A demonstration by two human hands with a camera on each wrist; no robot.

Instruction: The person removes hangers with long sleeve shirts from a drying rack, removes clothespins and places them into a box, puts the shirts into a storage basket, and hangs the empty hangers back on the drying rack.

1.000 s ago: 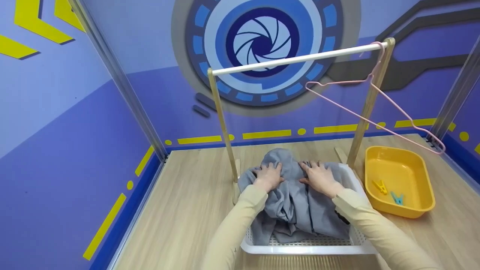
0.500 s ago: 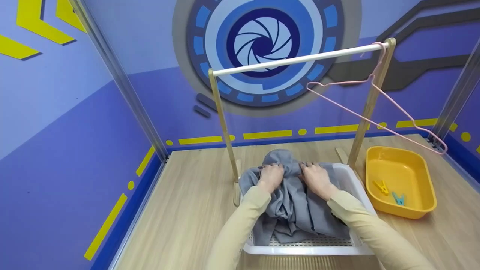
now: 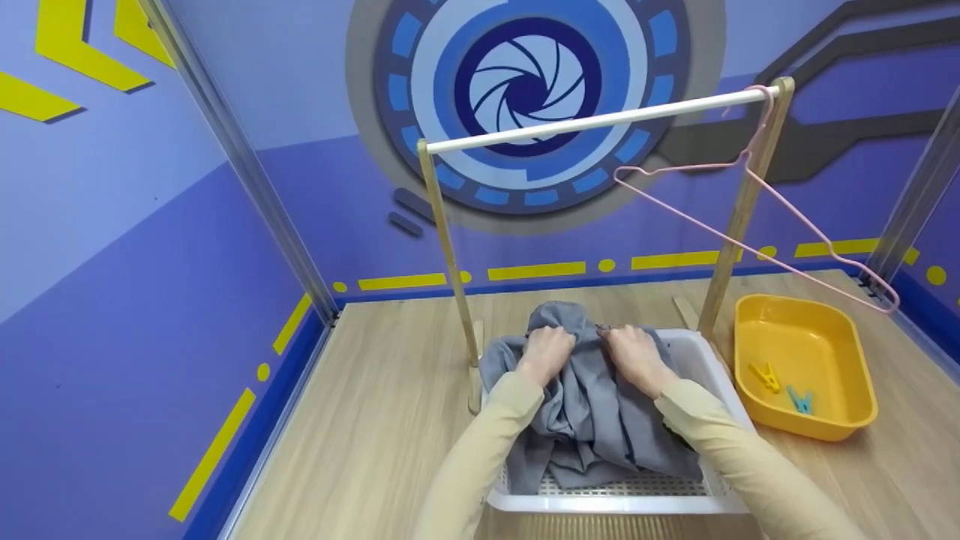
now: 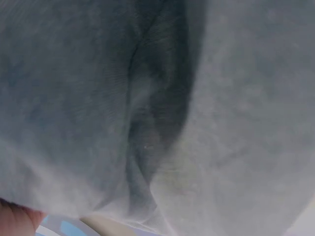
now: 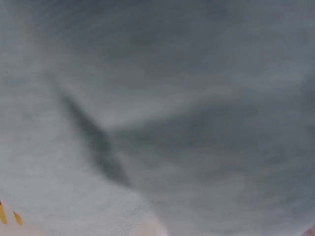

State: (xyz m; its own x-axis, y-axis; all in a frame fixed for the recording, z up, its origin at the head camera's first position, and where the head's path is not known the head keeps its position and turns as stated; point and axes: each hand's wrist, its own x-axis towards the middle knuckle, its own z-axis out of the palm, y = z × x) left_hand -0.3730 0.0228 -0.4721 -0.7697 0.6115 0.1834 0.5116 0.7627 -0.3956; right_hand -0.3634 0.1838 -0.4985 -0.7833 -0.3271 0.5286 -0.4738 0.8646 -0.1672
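A crumpled grey cloth garment (image 3: 589,420) lies in a white plastic basket (image 3: 615,502); its exact kind cannot be told. My left hand (image 3: 547,354) grips the garment's upper left part, fingers curled into the fabric. On the other side, my right hand (image 3: 634,356) grips its upper right part the same way. Grey fabric (image 4: 246,108) fills most of the left wrist view, with a bit of the left hand (image 4: 17,220) at the lower left corner. Blurred grey fabric (image 5: 206,98) also fills the right wrist view. The fingertips are hidden in the folds.
Behind the basket stands a wooden rack with a white rod (image 3: 600,120). A pink hanger (image 3: 742,161) hangs at the rod's right end. On the right, a yellow tray (image 3: 810,330) holds a yellow clothespin (image 3: 766,376) and a teal clothespin (image 3: 801,401).
Both hands had their fingers spread on the cloth; now the fingers have curled in and grip it. The right hand shifted slightly left. The garment stays in the basket.
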